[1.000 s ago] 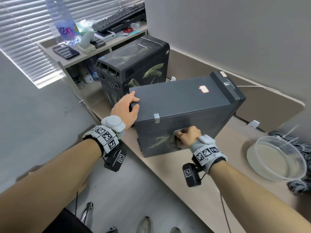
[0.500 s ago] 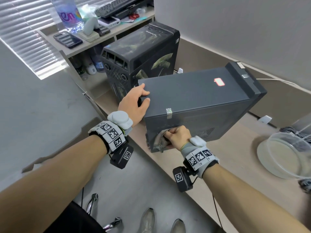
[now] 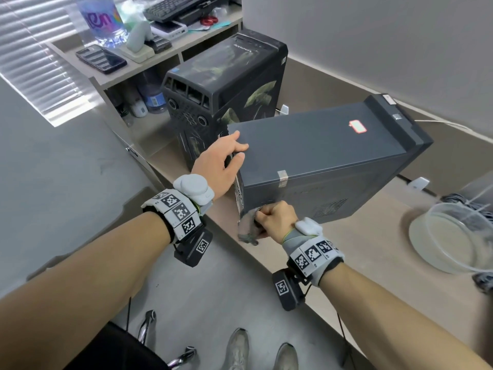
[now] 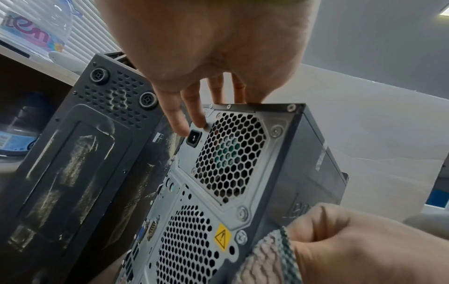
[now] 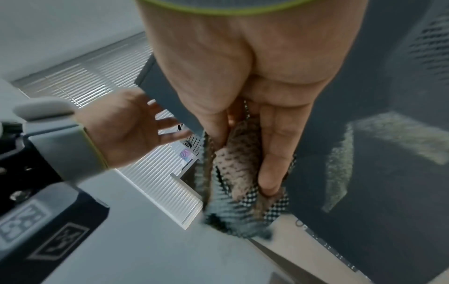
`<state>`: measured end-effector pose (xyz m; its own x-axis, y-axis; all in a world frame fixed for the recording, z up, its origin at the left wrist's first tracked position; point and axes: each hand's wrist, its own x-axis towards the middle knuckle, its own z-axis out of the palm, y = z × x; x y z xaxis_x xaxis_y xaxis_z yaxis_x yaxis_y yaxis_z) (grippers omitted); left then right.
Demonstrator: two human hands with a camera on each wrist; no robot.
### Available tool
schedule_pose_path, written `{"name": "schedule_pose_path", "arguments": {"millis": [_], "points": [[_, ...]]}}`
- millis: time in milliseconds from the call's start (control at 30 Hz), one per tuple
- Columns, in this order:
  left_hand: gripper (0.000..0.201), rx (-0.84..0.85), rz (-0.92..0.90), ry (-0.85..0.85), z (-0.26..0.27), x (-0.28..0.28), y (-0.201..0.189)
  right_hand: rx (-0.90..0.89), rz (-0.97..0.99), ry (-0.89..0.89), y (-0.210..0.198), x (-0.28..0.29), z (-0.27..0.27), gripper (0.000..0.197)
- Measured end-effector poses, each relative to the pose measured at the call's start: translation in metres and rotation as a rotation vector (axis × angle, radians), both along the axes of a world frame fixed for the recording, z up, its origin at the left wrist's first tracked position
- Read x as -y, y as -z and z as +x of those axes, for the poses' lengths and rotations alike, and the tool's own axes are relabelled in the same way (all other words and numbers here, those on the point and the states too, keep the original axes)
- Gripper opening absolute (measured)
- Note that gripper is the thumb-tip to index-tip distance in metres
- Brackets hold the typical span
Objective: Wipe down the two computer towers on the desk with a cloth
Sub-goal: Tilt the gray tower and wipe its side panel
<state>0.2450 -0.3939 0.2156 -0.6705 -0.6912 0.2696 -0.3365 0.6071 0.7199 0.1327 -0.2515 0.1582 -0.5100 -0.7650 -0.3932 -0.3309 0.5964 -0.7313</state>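
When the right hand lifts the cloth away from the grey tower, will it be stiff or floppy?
Probably floppy: the cloth lies bunched and folded inside the right hand. Its loose end hangs below the hand, so it likely droops. It looks thin, so probably light.

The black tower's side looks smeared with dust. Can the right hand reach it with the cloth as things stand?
Probably not directly: the grey tower, steadied by the left hand, stands between the right hand with its cloth and the black tower. Reaching over looks possible.
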Motion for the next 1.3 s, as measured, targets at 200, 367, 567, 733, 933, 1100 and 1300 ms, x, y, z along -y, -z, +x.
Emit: {"name": "schedule_pose_path", "arguments": {"millis": [200, 367, 567, 733, 933, 1100, 1300], "points": [[0.027, 0.018, -0.020, 0.029, 0.002, 0.002, -0.002, 0.026, 0.002, 0.039, -0.002, 0.004, 0.014, 0.027], [0.026, -0.010, -0.051, 0.037, 0.003, 0.003, -0.001, 0.072, -0.090, 0.069, -0.011, 0.011, 0.025, 0.026], [0.027, 0.006, -0.059, 0.053, 0.005, 0.004, -0.002, 0.064, -0.150, 0.093, -0.019, 0.013, 0.028, 0.030], [0.027, 0.016, -0.054, 0.063, 0.005, 0.005, -0.001, 0.057, -0.093, 0.120, -0.008, 0.009, 0.028, 0.032], [0.029, -0.004, -0.076, 0.043, 0.003, 0.007, 0.005, 0.028, -0.057, 0.098, 0.022, 0.012, 0.024, 0.029], [0.030, 0.005, -0.087, 0.023, 0.002, 0.005, 0.008, 0.074, 0.095, 0.128, 0.062, 0.011, 0.026, 0.027], [0.029, -0.036, -0.077, 0.009, 0.001, 0.002, 0.007, 0.027, 0.048, 0.072, 0.046, 0.007, 0.018, 0.026]]}}
